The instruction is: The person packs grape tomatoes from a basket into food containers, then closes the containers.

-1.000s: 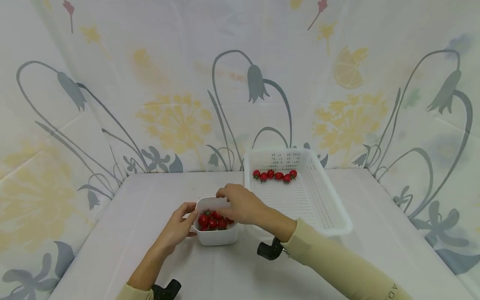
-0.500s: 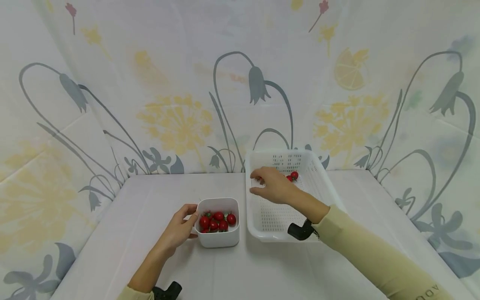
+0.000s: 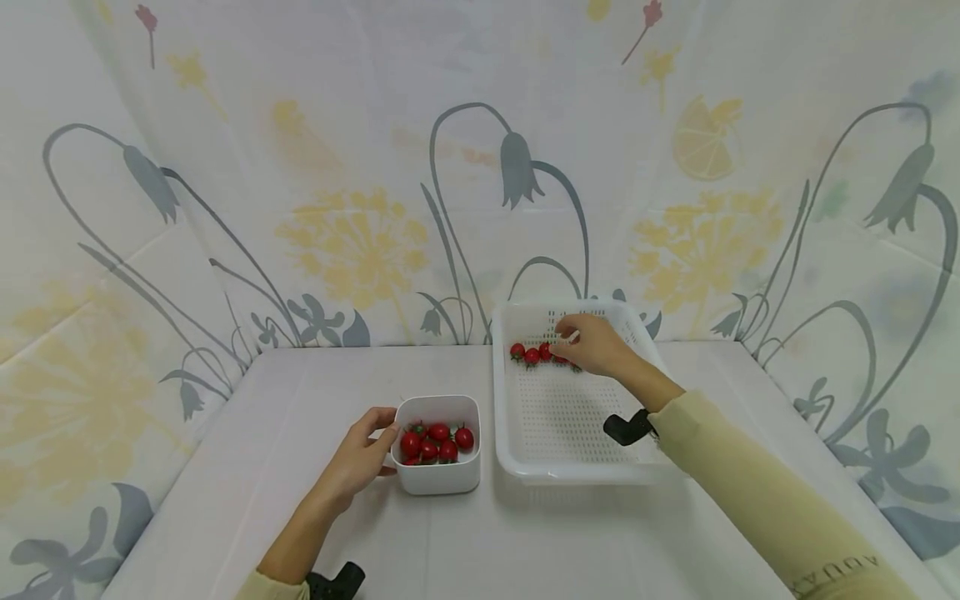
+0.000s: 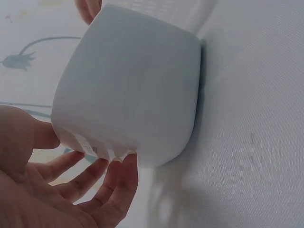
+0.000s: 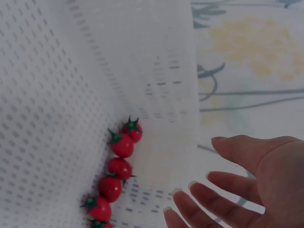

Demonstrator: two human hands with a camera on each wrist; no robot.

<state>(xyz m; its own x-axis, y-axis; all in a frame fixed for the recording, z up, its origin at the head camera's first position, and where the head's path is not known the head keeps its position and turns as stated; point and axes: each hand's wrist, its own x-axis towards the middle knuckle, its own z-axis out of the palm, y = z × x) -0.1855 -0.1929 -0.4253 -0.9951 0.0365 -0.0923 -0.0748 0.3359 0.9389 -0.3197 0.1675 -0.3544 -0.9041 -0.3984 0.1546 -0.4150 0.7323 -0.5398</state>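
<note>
Apparently midway through a transfer of small fruit, judging by the spread. Left hand (image 3: pixel 360 454) holds the white tub (image 3: pixel 438 478) at its left side: thumb at the rim, fingertips pressed to the outer wall, so this grip is clamped on the container, which stands upright on the surface (image 3: pixel 585 550). Right hand (image 3: pixel 596 346) hangs over the far part of the white basket (image 3: pixel 551 417), just right of the tub. Its grip is apart: the right wrist view shows thumb and fingers spread, nothing between them, clear of the fruit there. Red tomatoes lie in both vessels. Several tub tomatoes (image 3: pixel 427 450) cover the bottom; overlap spoils an exact count. The basket tomatoes (image 5: pixel 121 145) sit in a staggered row along the far wall, six visible from the right wrist, the lowest cut off by the frame edge. My reading, from the steadied tub and bare right hand: fruit goes from basket to tub, a fair share already in, this row left to do. Direction is inference only; no tomato is in hand to confirm it.
</note>
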